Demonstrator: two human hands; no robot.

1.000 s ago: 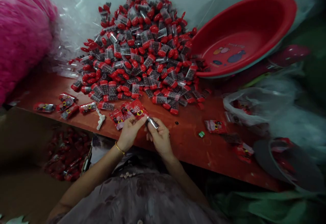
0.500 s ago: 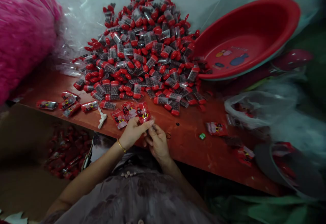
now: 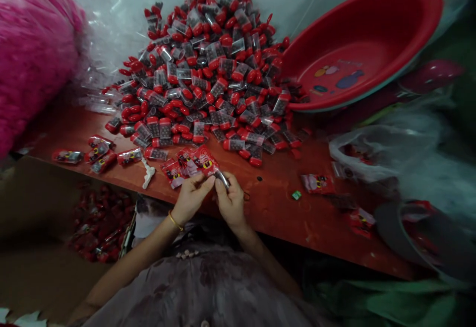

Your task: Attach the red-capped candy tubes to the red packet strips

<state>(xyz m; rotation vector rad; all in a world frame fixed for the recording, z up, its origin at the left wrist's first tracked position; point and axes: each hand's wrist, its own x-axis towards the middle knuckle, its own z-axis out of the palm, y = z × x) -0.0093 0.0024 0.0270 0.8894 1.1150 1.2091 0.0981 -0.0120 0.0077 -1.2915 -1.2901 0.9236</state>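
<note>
Nearby, left hand (image 3: 194,197): closed at the fingertips; cannot tell on what;
Right hand (image 3: 231,201): gripping tube (image 3: 222,178) between thumb and fingers;
Tube: near edge of table (image 3: 277,218); just right of packets (image 3: 190,161);
Pile (image 3: 201,84): far; left of basin (image 3: 379,39).

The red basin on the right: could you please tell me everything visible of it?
The basin looks plastic, red inside and along its rim, paler outside. Coloured figures and faint lettering mark its bottom. It is tilted, mouth towards the camera, and the heap of red-ended tubes seems to touch its lower left edge.
</note>
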